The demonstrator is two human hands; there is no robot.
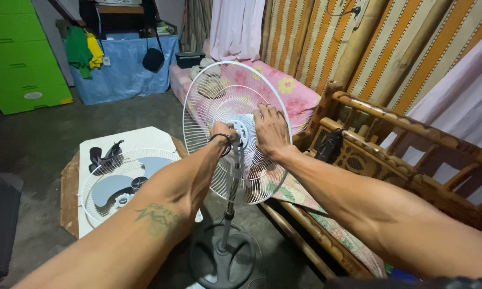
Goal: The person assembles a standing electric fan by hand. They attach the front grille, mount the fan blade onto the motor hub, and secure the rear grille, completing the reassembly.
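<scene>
- A white wire grille [219,96] is seen upright on a fan stand, at the middle of the view, with its round rim free on the top and left.
- The hub [242,132] at the grille's centre is gripped by the left hand [222,131], the fingers curled round it; a dark band is worn at that wrist.
- The right hand [270,130] is laid flat and open against the wires just right of the hub, nothing being clasped by it.
- The pole [231,198] is seen running down from the hub to a round dark base [225,259] on the floor.
- Open room is left above and to the left of the rim; on the right the rim comes close to a bamboo bench [412,155].
- A second grille [126,182] is laid flat on a white table [139,138] to the left, with grey blades [109,188] inside it and a dark part [104,157] at its far edge.
- The table's near corner stands just beside the left forearm.
- A bare grey floor [43,139] is spread beyond the table.
- A pink flowered mattress [294,93] lies behind the grille.
- Green drawers [16,53] and a blue cloth [126,67] are set at the far wall, well apart from the hands.
- Striped orange cloth [412,48] is hung along the right wall.
</scene>
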